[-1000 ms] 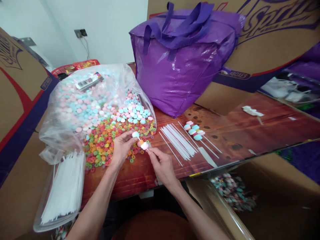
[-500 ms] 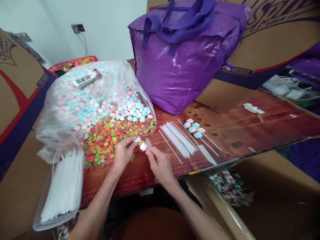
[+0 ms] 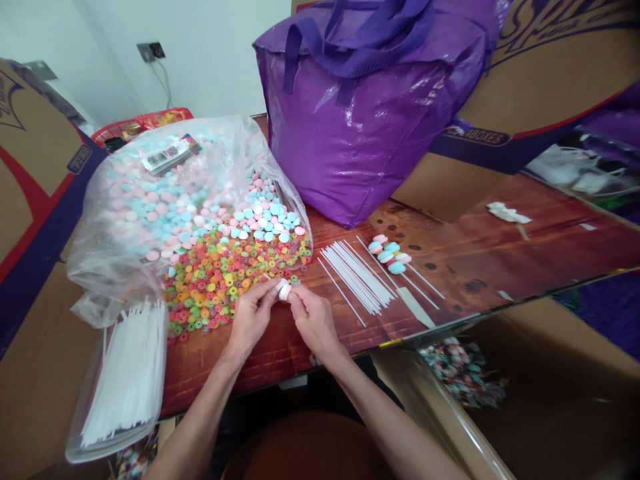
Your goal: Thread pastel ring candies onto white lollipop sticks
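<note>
My left hand [image 3: 254, 317] and my right hand [image 3: 316, 321] meet over the table's front edge, both with fingers pinched. Between the fingertips is a small marshmallow skewer [image 3: 284, 291]; pale pink-white marshmallow shows, and the fingers hide most of the rest. A thin white tip sticks out past my left fingers. Just beyond the hands lies a heap of colourful ring gummies [image 3: 220, 273], with pink, blue and white marshmallows [image 3: 265, 220] behind it, spilling from a clear plastic bag [image 3: 120, 193]. Right of my hands lie loose white sticks [image 3: 357, 277] and finished-looking marshmallow skewers [image 3: 390, 253].
A clear tub of white sticks [image 3: 123, 380] stands at the front left. A big purple bag [image 3: 360, 140] fills the back, between cardboard boxes [image 3: 460, 180]. A flat white strip [image 3: 415, 308] lies near the table edge. Below right, an open carton [image 3: 545, 380] holds wrapped pieces.
My hands have come closer together. The blue marshmallow in my left fingers and the pink-white one at my right, with an orange piece between them before, are now pressed together.
</note>
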Available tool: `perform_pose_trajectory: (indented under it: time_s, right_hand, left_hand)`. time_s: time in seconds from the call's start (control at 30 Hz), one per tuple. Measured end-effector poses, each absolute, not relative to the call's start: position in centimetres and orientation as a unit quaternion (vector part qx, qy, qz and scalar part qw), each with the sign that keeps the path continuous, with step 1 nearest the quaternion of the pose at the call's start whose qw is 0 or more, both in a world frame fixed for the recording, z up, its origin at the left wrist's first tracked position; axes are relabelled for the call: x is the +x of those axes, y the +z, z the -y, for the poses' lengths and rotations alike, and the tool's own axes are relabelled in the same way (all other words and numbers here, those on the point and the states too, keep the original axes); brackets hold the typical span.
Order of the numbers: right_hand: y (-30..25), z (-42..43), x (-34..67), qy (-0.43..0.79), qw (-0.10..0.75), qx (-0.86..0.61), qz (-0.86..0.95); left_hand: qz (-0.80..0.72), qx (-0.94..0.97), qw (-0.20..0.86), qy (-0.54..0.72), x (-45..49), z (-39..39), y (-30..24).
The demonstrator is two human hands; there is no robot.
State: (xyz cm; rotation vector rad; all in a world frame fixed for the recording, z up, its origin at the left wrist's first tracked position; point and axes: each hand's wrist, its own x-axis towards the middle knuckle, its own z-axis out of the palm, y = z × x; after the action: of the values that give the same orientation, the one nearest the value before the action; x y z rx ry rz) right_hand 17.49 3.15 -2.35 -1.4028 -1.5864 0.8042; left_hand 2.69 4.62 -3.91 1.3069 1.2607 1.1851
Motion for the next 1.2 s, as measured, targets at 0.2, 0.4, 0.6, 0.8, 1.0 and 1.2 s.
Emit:
perform_pose_trajectory:
  time_s: [0.2, 0.4, 0.6, 0.8, 1.0, 1.2]
  right_hand:
    - [-2.9, -3.3, 18.7, 0.364, 0.445, -0.580, 0.577]
    - [-3.3, -2.7, 19.3, 0.355, 0.443, -0.587, 0.577]
    - [-3.4, -2.4, 19.0, 0.360, 0.448, -0.579, 0.579]
    - [-3.2, -2.3, 19.1, 0.400, 0.492, -0.550, 0.544]
    - [-3.2, -2.0, 18.5, 0.409, 0.509, -0.528, 0.543]
    - [-3.1, -1.8, 18.5, 0.355, 0.489, -0.524, 0.600]
  left_hand:
    - [-0.556, 0.663, 0.299, 0.401, 2.1, -8.6, -0.7]
    - [-0.570, 0.808, 0.038, 0.144, 1.6, -13.1, 0.7]
    - [-0.598, 0.782, 0.049, 0.167, 1.5, -14.9, 0.4]
    - [-0.525, 0.606, 0.392, 0.451, 0.8, -13.5, 0.4]
    - [-0.473, 0.456, 0.540, 0.525, 0.9, -10.5, 0.4]
    - [-0.475, 0.433, 0.533, 0.550, 1.0, -9.4, -0.4]
